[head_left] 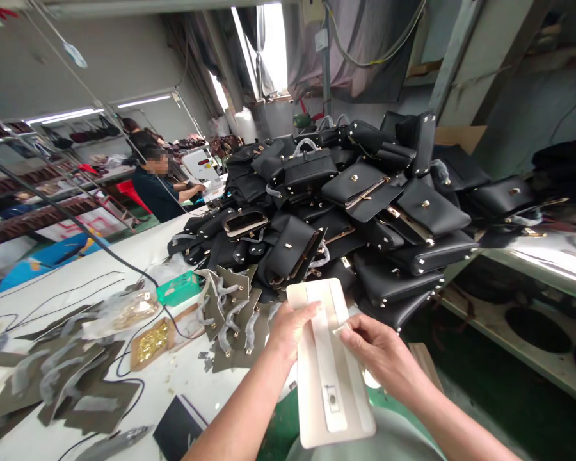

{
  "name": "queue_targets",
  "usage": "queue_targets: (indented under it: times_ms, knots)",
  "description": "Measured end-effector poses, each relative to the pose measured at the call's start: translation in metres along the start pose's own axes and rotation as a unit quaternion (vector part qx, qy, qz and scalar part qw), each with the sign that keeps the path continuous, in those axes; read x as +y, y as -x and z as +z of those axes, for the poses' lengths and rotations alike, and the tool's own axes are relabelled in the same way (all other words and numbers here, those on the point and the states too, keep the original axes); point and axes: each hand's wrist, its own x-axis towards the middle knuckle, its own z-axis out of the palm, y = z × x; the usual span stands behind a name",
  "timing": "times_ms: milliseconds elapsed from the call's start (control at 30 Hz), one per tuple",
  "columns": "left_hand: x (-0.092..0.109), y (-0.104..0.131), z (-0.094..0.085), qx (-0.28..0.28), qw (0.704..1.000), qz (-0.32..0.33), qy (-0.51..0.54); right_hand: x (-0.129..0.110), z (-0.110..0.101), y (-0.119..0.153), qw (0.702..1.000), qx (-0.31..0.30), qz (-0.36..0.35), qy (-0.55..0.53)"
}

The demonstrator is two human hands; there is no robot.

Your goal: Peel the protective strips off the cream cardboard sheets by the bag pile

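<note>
A cream bag panel (317,403) with rounded corners is held up in front of me, its long side running away from my body. Down its middle runs a paler strip (322,349), and near the strip's lower end sits a small square patch with a round dark metal piece (333,399). My left hand (292,330) is closed on the panel's left edge, thumb laid across the strip. At the right edge my right hand (372,346) pinches a small white piece (340,330); whether it belongs to the panel I cannot tell.
Black handbags (307,168) are heaped behind the panel. On the white table (139,256) to the left lie a green tray (178,288), a box of gold-coloured fittings (151,344), olive panels with wrapped handles (237,307) and a cable. A person (156,186) works at a machine farther back.
</note>
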Motion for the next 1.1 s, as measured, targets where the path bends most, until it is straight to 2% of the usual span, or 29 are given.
queue_targets:
  times_ms: [100,267,400,467,533,633,733,800,867,1000,1100]
  knots:
    - [-0.001,0.003,0.000,-0.015,1.000,0.002,-0.019,0.003,0.007,0.002,1.000,0.013,0.004,-0.002]
    - [-0.005,0.022,-0.003,-0.039,0.999,0.028,0.005,0.002,0.003,-0.002,0.994,0.097,-0.016,-0.038]
    - [-0.026,0.045,-0.012,-0.111,0.991,-0.069,0.023,0.000,-0.002,-0.004,0.986,0.152,-0.003,-0.071]
    - [-0.039,0.053,-0.014,-0.152,0.982,-0.107,0.025,-0.002,-0.002,-0.005,0.985,0.156,-0.003,-0.067]
    - [-0.049,0.057,-0.012,-0.165,0.978,-0.124,0.027,-0.005,-0.002,-0.007,0.986,0.153,0.002,-0.062]
    - [-0.053,0.057,-0.004,-0.132,0.984,-0.113,0.034,-0.006,-0.007,-0.009,0.984,0.171,-0.020,-0.035]
    - [-0.046,0.055,0.001,-0.058,0.996,-0.070,0.021,-0.005,-0.018,-0.005,0.964,0.238,-0.112,0.037]
    - [-0.041,0.053,0.003,-0.024,0.999,-0.037,0.002,-0.004,-0.023,0.001,0.954,0.257,-0.136,0.075]
    - [-0.036,0.051,0.004,-0.012,1.000,-0.006,-0.020,-0.002,-0.022,0.010,0.965,0.224,-0.108,0.081]
    - [-0.032,0.049,0.012,-0.017,0.999,0.024,-0.041,0.000,-0.004,0.019,0.994,0.093,-0.039,0.041]
    - [-0.030,0.051,0.021,-0.033,0.998,0.042,-0.040,0.001,0.007,0.015,0.998,0.059,0.009,-0.009]
